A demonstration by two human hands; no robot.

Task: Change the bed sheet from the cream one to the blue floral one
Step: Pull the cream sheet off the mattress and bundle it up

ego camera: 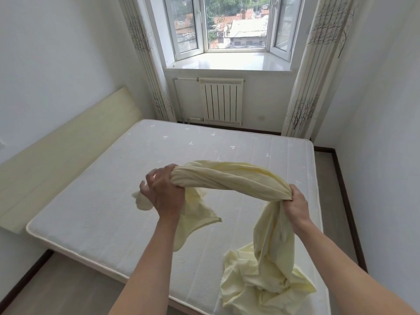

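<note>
Both hands clamp the cream sheet [229, 178], bunched into a thick roll above the bare white mattress [109, 201]: left hand [164, 194] fisted round one end, right hand [295, 206] gripping the other. Sheet's loose tail hangs from the right grip and piles at the mattress's near edge. Headboard [68, 151] sits left, radiator [221, 101] under the window.
</note>
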